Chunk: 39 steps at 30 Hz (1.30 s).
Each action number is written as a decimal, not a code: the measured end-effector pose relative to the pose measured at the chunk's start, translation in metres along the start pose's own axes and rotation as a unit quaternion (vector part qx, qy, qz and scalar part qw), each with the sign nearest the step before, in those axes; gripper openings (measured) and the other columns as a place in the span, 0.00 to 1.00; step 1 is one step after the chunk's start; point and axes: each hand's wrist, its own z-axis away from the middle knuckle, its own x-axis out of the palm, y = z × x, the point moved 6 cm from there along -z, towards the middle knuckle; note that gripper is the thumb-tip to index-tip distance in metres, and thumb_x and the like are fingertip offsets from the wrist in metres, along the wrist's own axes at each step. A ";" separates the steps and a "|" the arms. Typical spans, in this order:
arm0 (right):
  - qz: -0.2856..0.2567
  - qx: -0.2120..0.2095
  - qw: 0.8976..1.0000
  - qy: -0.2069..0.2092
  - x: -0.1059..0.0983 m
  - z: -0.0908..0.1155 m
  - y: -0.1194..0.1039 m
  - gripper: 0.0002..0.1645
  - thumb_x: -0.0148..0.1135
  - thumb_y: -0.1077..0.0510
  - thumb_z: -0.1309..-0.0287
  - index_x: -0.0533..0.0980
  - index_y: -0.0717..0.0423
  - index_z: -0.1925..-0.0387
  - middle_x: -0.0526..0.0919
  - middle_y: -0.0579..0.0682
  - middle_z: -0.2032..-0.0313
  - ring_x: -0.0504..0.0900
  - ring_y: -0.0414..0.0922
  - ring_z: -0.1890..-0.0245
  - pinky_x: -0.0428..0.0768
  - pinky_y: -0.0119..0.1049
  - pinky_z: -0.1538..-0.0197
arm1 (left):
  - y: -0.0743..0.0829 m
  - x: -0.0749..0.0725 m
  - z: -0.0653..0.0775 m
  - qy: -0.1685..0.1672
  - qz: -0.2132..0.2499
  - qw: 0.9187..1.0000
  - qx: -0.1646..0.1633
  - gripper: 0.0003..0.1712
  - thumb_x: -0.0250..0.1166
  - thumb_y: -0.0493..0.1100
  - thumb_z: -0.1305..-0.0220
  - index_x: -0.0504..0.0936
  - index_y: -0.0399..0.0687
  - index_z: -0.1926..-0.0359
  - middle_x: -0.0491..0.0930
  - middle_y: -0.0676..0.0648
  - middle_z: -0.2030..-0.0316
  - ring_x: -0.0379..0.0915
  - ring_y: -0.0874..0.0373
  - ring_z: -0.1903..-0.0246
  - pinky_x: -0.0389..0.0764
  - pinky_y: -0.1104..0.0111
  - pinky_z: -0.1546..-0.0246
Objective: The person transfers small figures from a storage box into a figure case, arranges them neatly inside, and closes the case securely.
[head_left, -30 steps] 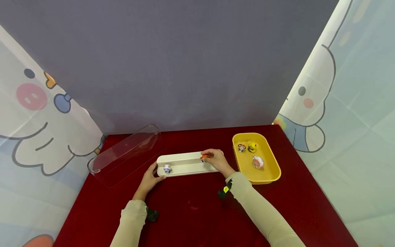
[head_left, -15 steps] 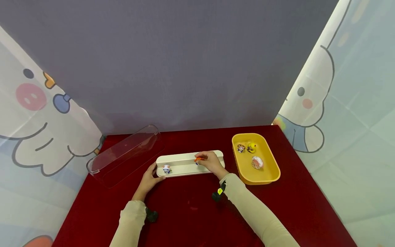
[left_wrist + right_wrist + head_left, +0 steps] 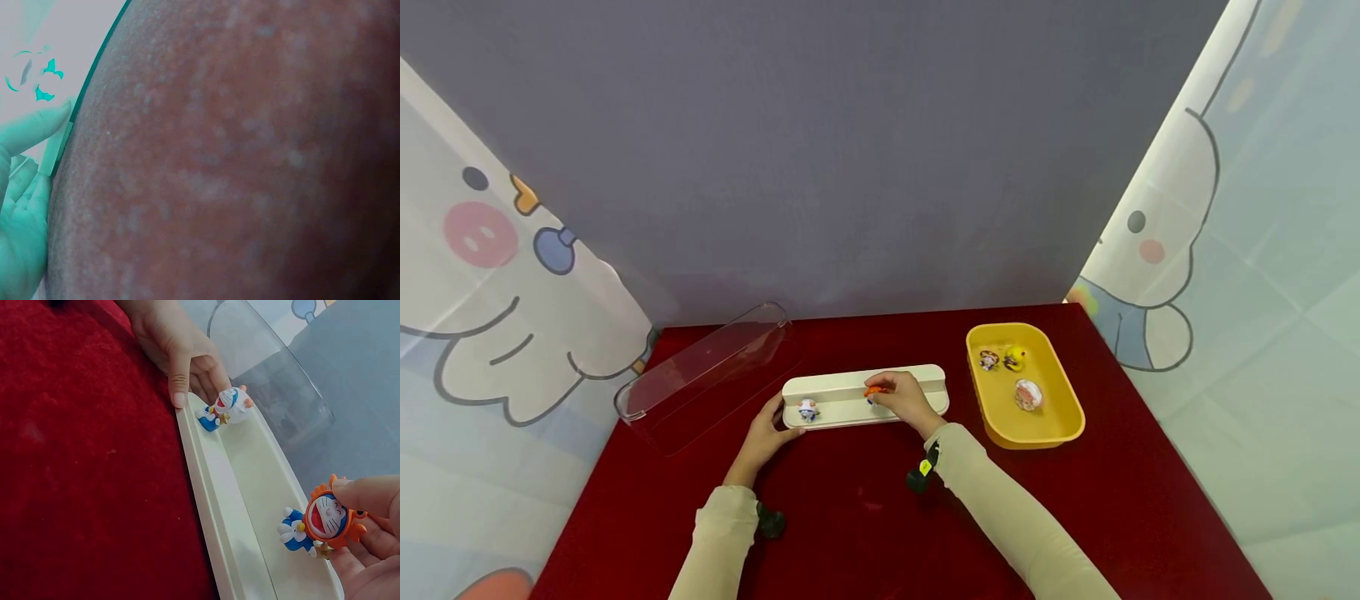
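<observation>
My right hand (image 3: 904, 397) pinches a small blue cartoon-cat figurine (image 3: 315, 522) in an orange crab-like hood, between thumb and fingers. It is over the middle of a long cream stepped display base (image 3: 841, 410). On the base's left end stands a second figurine (image 3: 807, 409) with a white hood, facing forward. Around that end my left hand (image 3: 763, 438) grips the base, thumb on the front edge (image 3: 180, 399) and fingers at the back. In the left wrist view the thumb (image 3: 37, 128) lies along the base's edge.
A yellow tray (image 3: 1069, 417) at the right holds three figurines: a brown-hooded one (image 3: 988, 360), a yellow one (image 3: 1015, 358) and a white-and-pink one (image 3: 1028, 395). A clear long cover (image 3: 700, 375) lies angled at the back left of the red cloth (image 3: 850, 517).
My right hand has moved left along the base with the orange-hooded figurine, from near its right end to the middle. The left hand has stayed at the left end.
</observation>
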 end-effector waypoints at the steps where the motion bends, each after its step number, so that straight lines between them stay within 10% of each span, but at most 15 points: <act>1: -0.001 0.003 1.000 -0.002 0.001 0.002 -0.004 0.15 0.64 0.73 0.50 0.78 0.75 0.58 0.82 0.66 0.60 0.82 0.55 0.60 0.80 0.26 0.65 | 0.000 0.000 0.000 0.000 0.006 1.000 -0.002 0.49 0.68 0.25 0.50 0.50 0.29 0.30 0.50 0.28 0.32 0.52 0.34 0.35 0.61 0.51 0.37; 13: -0.003 0.003 1.000 -0.006 0.015 -0.003 0.002 0.14 0.65 0.72 0.50 0.79 0.71 0.58 0.84 0.62 0.61 0.83 0.47 0.62 0.80 0.28 0.64 | -0.036 0.001 -0.013 0.008 0.002 1.000 -0.004 0.52 0.72 0.30 0.51 0.51 0.35 0.29 0.51 0.32 0.31 0.53 0.36 0.34 0.63 0.52 0.37; 39: -0.003 0.004 1.000 -0.014 0.035 -0.004 0.002 0.15 0.66 0.71 0.50 0.79 0.71 0.58 0.83 0.62 0.61 0.83 0.47 0.62 0.80 0.26 0.64 | 0.003 0.000 0.002 -0.003 0.005 1.000 -0.010 0.49 0.68 0.26 0.49 0.50 0.29 0.30 0.50 0.28 0.32 0.52 0.34 0.34 0.61 0.50 0.36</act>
